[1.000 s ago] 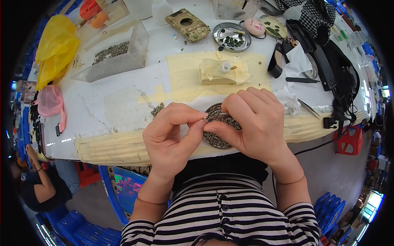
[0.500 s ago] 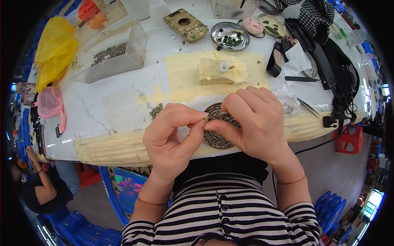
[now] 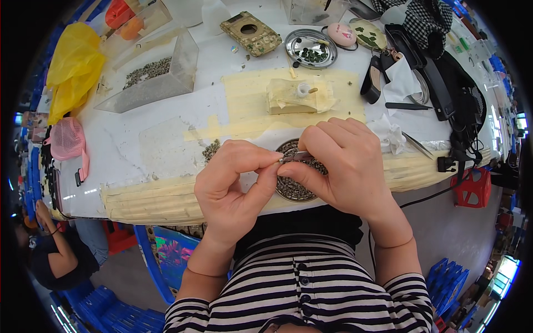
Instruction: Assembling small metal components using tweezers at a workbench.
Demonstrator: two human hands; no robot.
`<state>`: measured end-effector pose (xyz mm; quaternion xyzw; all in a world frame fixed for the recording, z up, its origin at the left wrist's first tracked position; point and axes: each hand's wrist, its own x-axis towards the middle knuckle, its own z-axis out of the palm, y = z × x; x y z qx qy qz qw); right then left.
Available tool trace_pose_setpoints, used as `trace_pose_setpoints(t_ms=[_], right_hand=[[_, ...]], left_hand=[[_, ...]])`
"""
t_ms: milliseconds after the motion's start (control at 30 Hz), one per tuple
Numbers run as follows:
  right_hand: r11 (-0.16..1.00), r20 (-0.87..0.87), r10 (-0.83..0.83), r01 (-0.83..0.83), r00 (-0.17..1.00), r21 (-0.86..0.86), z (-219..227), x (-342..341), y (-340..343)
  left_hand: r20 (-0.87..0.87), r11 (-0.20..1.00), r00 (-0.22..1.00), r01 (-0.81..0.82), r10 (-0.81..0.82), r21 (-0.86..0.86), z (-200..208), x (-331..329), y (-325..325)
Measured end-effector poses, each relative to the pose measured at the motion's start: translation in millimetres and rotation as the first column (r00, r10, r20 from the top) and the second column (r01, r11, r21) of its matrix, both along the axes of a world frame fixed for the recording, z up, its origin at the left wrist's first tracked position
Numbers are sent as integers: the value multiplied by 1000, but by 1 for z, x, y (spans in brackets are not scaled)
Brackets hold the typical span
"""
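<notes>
My left hand pinches a tiny silvery part between thumb and forefinger. My right hand is closed round metal tweezers, whose tips reach to that part at my left fingertips. Both hands hover over a round metal dish that holds many small brownish metallic pieces. My fingers hide some of the dish and the rear of the tweezers. A small heap of similar pieces lies just beyond my left hand.
Behind my hands sits a taped block with a small white cup. Farther back are a camouflage model hull and a silver plate of green parts. A clear bin stands left; pointed tweezers lie right.
Both hands stay almost in place, with only a slight shift of the fingers and of the tweezers at the tiny part. Nothing else has visibly moved.
</notes>
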<state>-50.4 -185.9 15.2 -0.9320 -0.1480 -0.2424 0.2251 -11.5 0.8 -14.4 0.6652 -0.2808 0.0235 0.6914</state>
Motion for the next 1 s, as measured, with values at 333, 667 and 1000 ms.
trace_pose_setpoints(t_ms=[333, 667, 1000], right_hand=[[990, -150, 76, -58, 986, 125, 3, -2, -5], [1000, -51, 25, -25, 998, -4, 6, -2, -6], [994, -135, 85, -76, 987, 75, 1, -3, -9]], left_hand=[[106, 999, 994, -18, 13, 43, -1, 1, -1], [81, 999, 997, -9, 6, 35, 0, 1, -2], [145, 997, 989, -37, 25, 75, 0, 1, -3]])
